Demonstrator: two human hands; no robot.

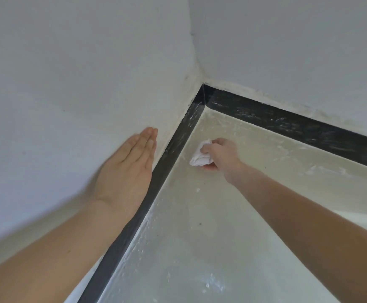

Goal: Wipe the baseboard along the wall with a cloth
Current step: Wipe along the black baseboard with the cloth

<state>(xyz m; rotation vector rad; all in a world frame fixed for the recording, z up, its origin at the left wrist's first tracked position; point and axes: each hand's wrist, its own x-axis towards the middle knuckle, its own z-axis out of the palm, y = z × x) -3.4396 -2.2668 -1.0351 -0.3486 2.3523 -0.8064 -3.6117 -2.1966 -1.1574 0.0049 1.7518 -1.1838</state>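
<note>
A black baseboard (pixel 171 154) runs along the foot of the left wall to the room corner, and a second stretch (pixel 287 123) continues along the right wall. Both carry pale smears and scuffs. My right hand (pixel 221 155) grips a bunched white cloth (pixel 200 157) just right of the left baseboard, close above the floor; whether the cloth touches the board I cannot tell. My left hand (pixel 128 169) lies flat against the left wall (pixel 68 95) with straight fingers, just above the baseboard.
The pale glossy floor (pixel 211 237) shows white specks and streaks, thickest near the corner (pixel 204 88). The right wall (pixel 298 44) is plain white, with rough plaster along its bottom edge above the baseboard.
</note>
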